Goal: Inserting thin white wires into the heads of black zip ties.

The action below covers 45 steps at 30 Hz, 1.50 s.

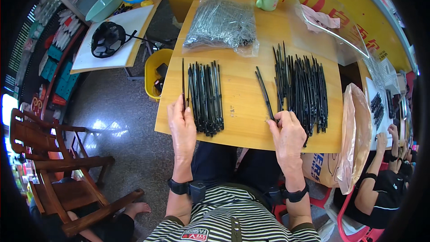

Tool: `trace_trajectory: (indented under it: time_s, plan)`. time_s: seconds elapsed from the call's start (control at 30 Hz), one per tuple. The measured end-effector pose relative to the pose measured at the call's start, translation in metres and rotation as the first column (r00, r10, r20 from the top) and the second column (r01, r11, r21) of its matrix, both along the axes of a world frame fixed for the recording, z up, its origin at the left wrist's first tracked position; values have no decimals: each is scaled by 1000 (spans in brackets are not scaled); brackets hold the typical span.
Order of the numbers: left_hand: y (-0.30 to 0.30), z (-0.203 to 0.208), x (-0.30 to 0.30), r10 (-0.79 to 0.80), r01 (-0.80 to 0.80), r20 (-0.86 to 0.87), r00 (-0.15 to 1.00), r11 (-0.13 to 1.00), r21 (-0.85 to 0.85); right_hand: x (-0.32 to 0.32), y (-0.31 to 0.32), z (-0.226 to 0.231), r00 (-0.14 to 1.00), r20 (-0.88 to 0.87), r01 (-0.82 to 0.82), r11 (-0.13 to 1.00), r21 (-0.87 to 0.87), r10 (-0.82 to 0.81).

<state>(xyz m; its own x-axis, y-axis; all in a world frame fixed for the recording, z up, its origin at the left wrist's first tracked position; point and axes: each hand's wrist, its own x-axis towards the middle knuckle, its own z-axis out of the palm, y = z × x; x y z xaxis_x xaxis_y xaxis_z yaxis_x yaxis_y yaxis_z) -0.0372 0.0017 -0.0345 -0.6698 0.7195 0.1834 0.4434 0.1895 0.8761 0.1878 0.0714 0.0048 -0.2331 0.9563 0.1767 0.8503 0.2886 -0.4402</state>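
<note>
Head view: left of the table (242, 85), a yellow bin (149, 79) stands on the floor. At the table's near left edge, my left hand (182, 127) pinches a thin black rod (183, 78) between thumb and forefinger. A bundle of black rods (206, 98) lies on the table's left half, a clear bag (221, 22) at its far side. Near the table's front edge, my right hand's (287, 136) thumb and forefinger clamp the near end of another rod (263, 89). A larger pile (309, 94) fills the table's right part.
</note>
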Motion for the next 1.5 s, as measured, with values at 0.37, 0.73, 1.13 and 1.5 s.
trace_trajectory:
  time_s: [0.37, 0.73, 1.13, 1.5]
  plan:
    - [-2, 13, 12, -57, 49, -115, 992, 996, -76, -3, 6, -5, 1000, -21, 6, 1000, -28, -6]
    - [-1, 32, 98, -486, 473, 673, 557, 852, 223, 13, -8, 20, 729, -663, -291, 801, -524, -169]
    - [-1, 34, 111, -431, 397, 898, 89, 842, 365, 9, -28, 30, 680, -733, -243, 942, -231, -4]
    - [7, 35, 96, -413, 335, 897, 157, 877, 345, -6, -8, 49, 718, -507, -559, 829, -10, 478]
